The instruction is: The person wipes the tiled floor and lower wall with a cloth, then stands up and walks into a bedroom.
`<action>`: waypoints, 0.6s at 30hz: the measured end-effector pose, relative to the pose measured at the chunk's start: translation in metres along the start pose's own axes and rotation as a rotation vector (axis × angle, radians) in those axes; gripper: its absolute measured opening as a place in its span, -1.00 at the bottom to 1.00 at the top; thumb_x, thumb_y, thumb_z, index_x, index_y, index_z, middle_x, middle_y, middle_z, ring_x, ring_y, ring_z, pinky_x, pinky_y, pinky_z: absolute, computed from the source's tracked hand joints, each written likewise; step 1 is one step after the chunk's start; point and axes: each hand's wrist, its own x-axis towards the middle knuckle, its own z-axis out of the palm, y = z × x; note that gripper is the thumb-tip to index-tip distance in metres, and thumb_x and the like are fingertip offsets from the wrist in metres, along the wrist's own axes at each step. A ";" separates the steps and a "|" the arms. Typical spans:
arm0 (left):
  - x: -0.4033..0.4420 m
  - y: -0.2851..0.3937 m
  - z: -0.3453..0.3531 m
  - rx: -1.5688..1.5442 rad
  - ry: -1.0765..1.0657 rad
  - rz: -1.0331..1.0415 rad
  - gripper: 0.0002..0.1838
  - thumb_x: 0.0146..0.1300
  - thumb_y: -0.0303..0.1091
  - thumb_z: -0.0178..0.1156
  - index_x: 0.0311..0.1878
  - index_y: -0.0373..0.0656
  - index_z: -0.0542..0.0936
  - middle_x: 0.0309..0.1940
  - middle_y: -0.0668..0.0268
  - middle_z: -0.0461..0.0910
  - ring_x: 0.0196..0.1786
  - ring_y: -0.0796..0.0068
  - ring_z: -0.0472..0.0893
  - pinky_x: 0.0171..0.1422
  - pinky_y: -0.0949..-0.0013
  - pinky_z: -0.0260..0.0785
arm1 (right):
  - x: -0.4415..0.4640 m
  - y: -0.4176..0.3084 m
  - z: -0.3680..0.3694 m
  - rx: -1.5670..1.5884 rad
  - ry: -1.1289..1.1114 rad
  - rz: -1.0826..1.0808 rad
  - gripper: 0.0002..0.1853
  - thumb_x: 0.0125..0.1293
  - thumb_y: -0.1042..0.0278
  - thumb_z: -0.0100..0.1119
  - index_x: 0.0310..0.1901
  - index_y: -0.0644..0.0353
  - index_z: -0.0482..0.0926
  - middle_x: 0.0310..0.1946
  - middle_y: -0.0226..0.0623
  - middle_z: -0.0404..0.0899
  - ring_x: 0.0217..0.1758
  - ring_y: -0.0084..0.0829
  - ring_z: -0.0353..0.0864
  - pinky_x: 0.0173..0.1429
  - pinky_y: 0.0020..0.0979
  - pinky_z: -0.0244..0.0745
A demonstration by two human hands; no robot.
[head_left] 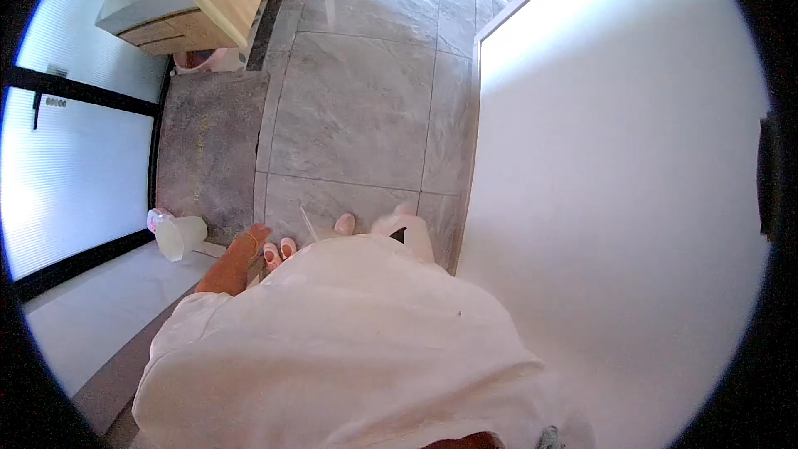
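Observation:
My left hand point(260, 231) hangs low at the left of my body, with a thin band at the wrist. Its fingers are too small and blurred to make out, so I cannot tell whether it holds anything. Close beside it is a pair of small pink shoes point(280, 252) on the floor. A thin pale strip point(308, 223) juts up past the hem of my white top point(357, 324). Some bare skin shows at the bottom edge, but my right hand does not appear.
A white bin point(180, 238) stands at the left by the frosted glass door point(83, 170). A grey mat point(208, 145) lies before the door. Beyond it is a wood-fronted vanity cabinet point(195, 12) with a pink basin point(204, 60) underneath. A white wall panel point(615, 158) runs along the right.

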 end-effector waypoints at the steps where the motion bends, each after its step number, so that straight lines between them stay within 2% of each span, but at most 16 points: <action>1: 0.008 0.016 -0.010 -0.010 0.015 0.002 -0.50 0.23 -0.25 -0.01 0.25 -0.12 0.29 0.11 0.07 0.36 0.13 0.12 0.39 0.21 0.19 0.23 | 0.009 -0.010 -0.006 -0.091 -0.008 0.023 -0.55 -0.09 0.36 0.30 -0.08 0.26 0.52 -0.17 -0.12 0.57 -0.10 -0.23 0.57 -0.01 -0.28 0.50; 5: 0.020 0.072 -0.026 -0.043 0.073 -0.022 -0.49 0.24 -0.24 -0.02 0.26 -0.12 0.28 0.14 0.07 0.33 0.15 0.13 0.37 0.23 0.19 0.22 | 0.073 -0.065 -0.034 -0.381 -0.079 0.052 -0.50 -0.12 0.22 0.31 -0.08 0.26 0.53 -0.14 -0.09 0.56 -0.08 -0.20 0.57 0.00 -0.27 0.49; 8: 0.015 0.108 -0.027 -0.077 0.088 -0.065 -0.49 0.24 -0.24 -0.02 0.26 -0.13 0.27 0.16 0.07 0.31 0.17 0.13 0.36 0.25 0.19 0.21 | 0.129 -0.155 -0.049 -0.604 -0.152 -0.031 -0.45 -0.14 0.12 0.32 -0.08 0.26 0.54 -0.11 -0.07 0.56 -0.06 -0.19 0.57 0.00 -0.26 0.48; 10: 0.007 0.126 -0.029 -0.102 0.085 -0.102 -0.48 0.24 -0.23 -0.02 0.27 -0.13 0.27 0.17 0.07 0.30 0.18 0.14 0.35 0.26 0.19 0.20 | 0.160 -0.243 -0.050 -0.764 -0.197 -0.154 -0.41 -0.15 0.05 0.32 -0.08 0.25 0.54 -0.10 -0.05 0.56 -0.05 -0.17 0.57 0.01 -0.25 0.48; 12: -0.003 0.143 -0.033 -0.133 0.081 -0.146 -0.48 0.24 -0.23 -0.02 0.27 -0.14 0.26 0.18 0.08 0.29 0.19 0.14 0.34 0.27 0.19 0.20 | 0.191 -0.352 -0.041 -0.958 -0.231 -0.372 -0.37 -0.17 -0.02 0.32 -0.08 0.25 0.55 -0.08 -0.03 0.56 -0.04 -0.16 0.57 0.01 -0.25 0.48; 14: -0.008 0.158 -0.029 -0.165 0.067 -0.190 -0.47 0.24 -0.22 -0.02 0.27 -0.14 0.26 0.20 0.08 0.27 0.20 0.14 0.33 0.28 0.20 0.19 | 0.219 -0.487 -0.022 -1.100 -0.203 -0.628 -0.33 -0.18 -0.09 0.33 -0.08 0.25 0.55 -0.07 -0.02 0.56 -0.03 -0.15 0.57 0.02 -0.24 0.47; 15: -0.009 0.164 -0.024 -0.190 0.058 -0.212 -0.47 0.24 -0.22 -0.02 0.28 -0.14 0.26 0.20 0.08 0.27 0.21 0.14 0.33 0.28 0.20 0.19 | 0.200 -0.564 -0.007 -1.153 -0.138 -0.673 -0.40 -0.17 -0.06 0.30 -0.13 0.24 0.58 -0.16 0.01 0.59 -0.08 -0.11 0.58 -0.02 -0.21 0.48; 17: 0.000 0.179 -0.026 -0.217 0.036 -0.249 -0.46 0.24 -0.22 -0.03 0.28 -0.15 0.25 0.22 0.08 0.25 0.22 0.14 0.32 0.29 0.20 0.18 | 0.174 -0.693 0.019 -1.006 -0.012 -1.005 -0.45 -0.16 -0.03 0.31 -0.22 0.29 0.58 -0.26 0.05 0.59 -0.14 -0.07 0.59 -0.07 -0.22 0.49; 18: 0.011 0.186 -0.033 -0.223 0.027 -0.262 -0.46 0.24 -0.22 -0.03 0.28 -0.15 0.25 0.23 0.08 0.25 0.23 0.15 0.31 0.30 0.20 0.18 | 0.158 -0.756 0.037 -0.892 0.008 -1.060 -0.50 -0.14 0.04 0.34 -0.23 0.27 0.57 -0.29 -0.03 0.61 -0.18 -0.19 0.60 -0.09 -0.28 0.49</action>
